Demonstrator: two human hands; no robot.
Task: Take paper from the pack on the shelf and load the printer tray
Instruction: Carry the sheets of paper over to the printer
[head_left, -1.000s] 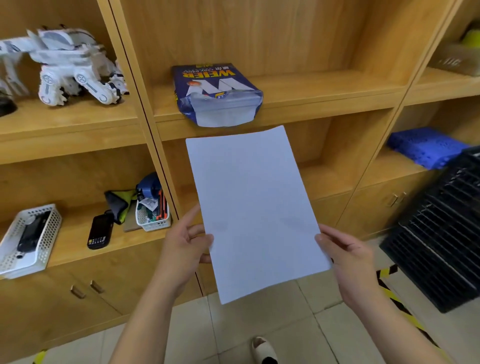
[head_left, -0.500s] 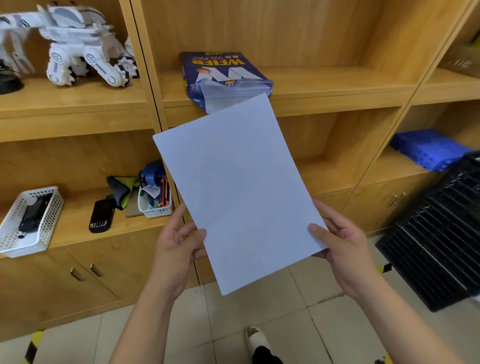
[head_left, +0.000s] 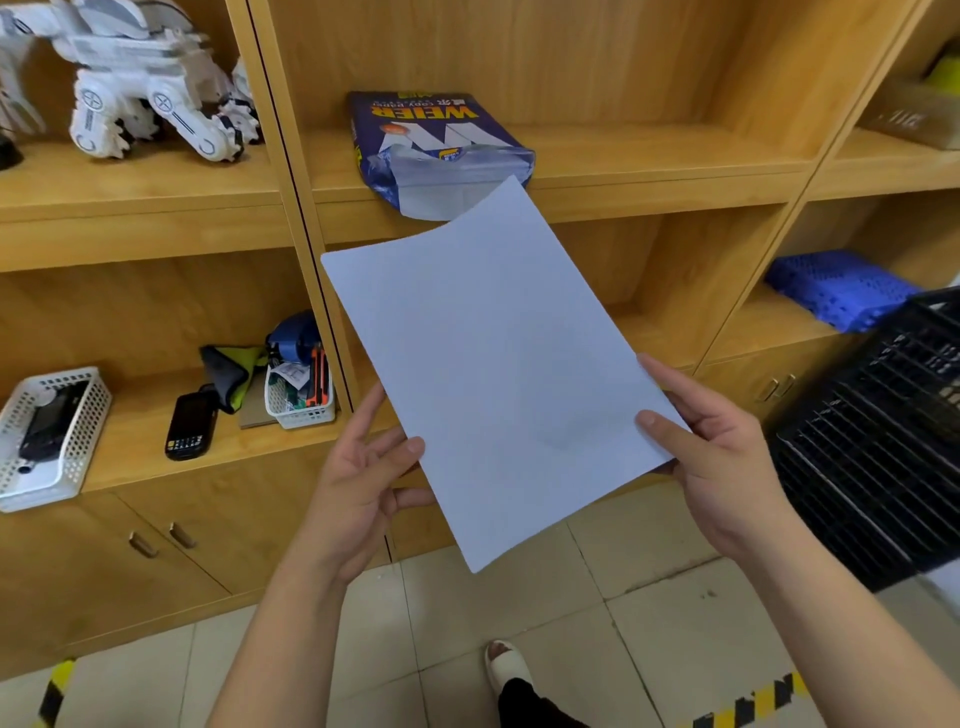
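Note:
A white sheet of paper (head_left: 493, 358) is held flat in front of the wooden shelf unit. My left hand (head_left: 363, 483) grips its lower left edge, thumb on top. On the lower right edge sits my right hand (head_left: 722, 457), thumb on top and fingers underneath. The sheet's far corner overlaps the torn-open mouth of the blue paper pack (head_left: 426, 140), which lies on the upper middle shelf (head_left: 649, 156). No printer tray is in sight.
A white toy robot (head_left: 135, 93) stands on the upper left shelf. Lower left shelf holds a white basket (head_left: 47, 441), a black handset (head_left: 189, 426) and a small basket of pens (head_left: 298, 395). A black crate (head_left: 883, 447) stands at right, below a blue grid (head_left: 836, 286).
The sheet has tilted and its far corner has risen until it overlaps the pack's open end. Both hands kept their hold, and the camera shifted slightly.

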